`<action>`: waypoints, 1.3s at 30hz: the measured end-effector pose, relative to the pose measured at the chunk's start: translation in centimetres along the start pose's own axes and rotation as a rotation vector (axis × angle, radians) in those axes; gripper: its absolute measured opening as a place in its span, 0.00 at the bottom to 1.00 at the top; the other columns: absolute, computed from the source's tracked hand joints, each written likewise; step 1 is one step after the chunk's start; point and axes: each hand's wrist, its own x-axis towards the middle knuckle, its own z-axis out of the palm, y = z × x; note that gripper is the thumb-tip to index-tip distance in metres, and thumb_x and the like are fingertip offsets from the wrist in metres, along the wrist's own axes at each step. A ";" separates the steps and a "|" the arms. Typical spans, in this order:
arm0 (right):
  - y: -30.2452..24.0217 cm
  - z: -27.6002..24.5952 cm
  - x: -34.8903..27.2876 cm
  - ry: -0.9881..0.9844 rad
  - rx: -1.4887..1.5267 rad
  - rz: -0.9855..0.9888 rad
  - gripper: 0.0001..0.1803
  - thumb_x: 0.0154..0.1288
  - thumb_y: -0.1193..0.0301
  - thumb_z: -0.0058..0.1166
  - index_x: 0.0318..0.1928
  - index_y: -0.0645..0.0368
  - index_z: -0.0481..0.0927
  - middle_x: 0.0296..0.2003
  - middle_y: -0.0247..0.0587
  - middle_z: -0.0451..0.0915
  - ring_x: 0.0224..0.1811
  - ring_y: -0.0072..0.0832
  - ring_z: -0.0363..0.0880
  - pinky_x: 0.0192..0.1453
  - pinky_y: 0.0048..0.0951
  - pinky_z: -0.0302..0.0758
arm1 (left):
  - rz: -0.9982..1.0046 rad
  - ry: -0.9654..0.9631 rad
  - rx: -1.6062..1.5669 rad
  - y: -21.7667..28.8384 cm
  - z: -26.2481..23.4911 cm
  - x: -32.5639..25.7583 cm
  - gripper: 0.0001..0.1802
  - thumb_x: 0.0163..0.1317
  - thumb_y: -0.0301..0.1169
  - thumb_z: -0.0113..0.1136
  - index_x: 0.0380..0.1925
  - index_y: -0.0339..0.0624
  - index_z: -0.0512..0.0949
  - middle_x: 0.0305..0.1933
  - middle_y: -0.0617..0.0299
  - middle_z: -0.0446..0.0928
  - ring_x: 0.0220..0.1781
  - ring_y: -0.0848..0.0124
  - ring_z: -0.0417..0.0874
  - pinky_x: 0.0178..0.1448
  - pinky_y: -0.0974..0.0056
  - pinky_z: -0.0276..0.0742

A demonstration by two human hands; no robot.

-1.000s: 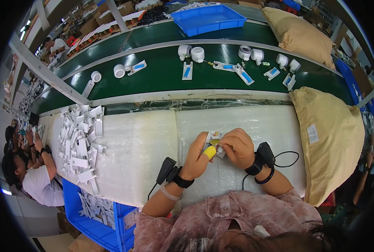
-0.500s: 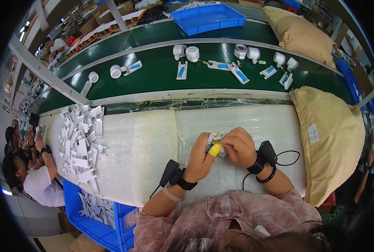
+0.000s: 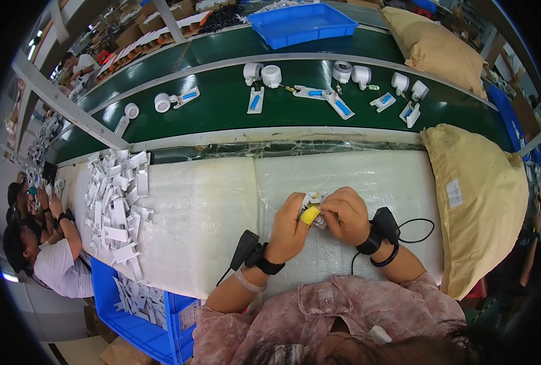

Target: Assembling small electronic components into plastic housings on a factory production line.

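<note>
My two hands meet above the padded worktop, right of its middle. My left hand is closed round a small white plastic part, mostly covered by fingers. Something yellow, seemingly a wrap on the left thumb, lies across the part. My right hand is pinched against the same part from the right; whatever its fingertips grip is hidden. Both wrists carry black straps with box-shaped devices and cables.
White plastic pieces lie heaped at the left, above a blue crate of similar pieces. Beyond, a green conveyor bears round white units with blue-celled holders. A tan sack stands at right; a blue tray sits far back. Co-workers sit left.
The units on the conveyor have moved slightly left. My hands stay in nearly the same place, with a small shift of the right fingers at the part.
</note>
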 end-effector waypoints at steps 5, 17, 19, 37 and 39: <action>-0.1 0.5 -0.1 0.015 0.013 0.027 0.15 0.46 0.83 0.64 0.37 0.61 0.79 0.33 0.42 0.79 0.33 0.39 0.78 0.35 0.34 0.75 | -0.080 0.010 0.081 0.7 -0.6 0.3 0.10 0.65 0.22 0.49 0.45 0.33 0.75 0.34 0.54 0.76 0.29 0.65 0.79 0.34 0.66 0.74; 2.6 -0.7 2.1 -0.261 -0.014 0.202 0.16 0.56 0.76 0.63 0.45 0.60 0.77 0.42 0.46 0.78 0.45 0.42 0.78 0.48 0.38 0.75 | -0.155 0.316 0.129 0.1 -14.3 9.8 0.14 0.72 0.36 0.46 0.46 0.38 0.75 0.34 0.61 0.79 0.27 0.74 0.80 0.29 0.68 0.79; 2.2 -0.7 3.2 -0.214 0.165 0.272 0.12 0.60 0.74 0.61 0.45 0.59 0.77 0.40 0.44 0.79 0.42 0.38 0.79 0.49 0.39 0.75 | -0.244 0.378 0.069 -1.2 -19.1 13.1 0.14 0.71 0.36 0.49 0.48 0.37 0.74 0.34 0.59 0.80 0.32 0.71 0.82 0.35 0.66 0.79; -6.4 -6.6 11.1 -0.107 1.759 0.008 0.45 0.69 0.34 0.05 0.09 0.55 0.55 0.10 0.34 0.48 0.07 0.27 0.52 0.39 0.65 0.74 | -0.339 0.417 1.399 -12.1 -19.1 31.0 0.32 0.43 0.54 0.71 0.40 0.40 0.81 0.48 0.47 0.79 0.53 0.49 0.78 0.55 0.53 0.74; -6.4 -6.8 11.0 -0.092 1.800 0.077 0.45 0.69 0.34 0.05 0.09 0.55 0.55 0.10 0.34 0.48 0.06 0.28 0.52 0.39 0.66 0.73 | -0.430 0.275 1.340 -11.3 -19.0 32.1 0.29 0.44 0.53 0.70 0.40 0.41 0.81 0.49 0.50 0.80 0.53 0.52 0.79 0.56 0.55 0.76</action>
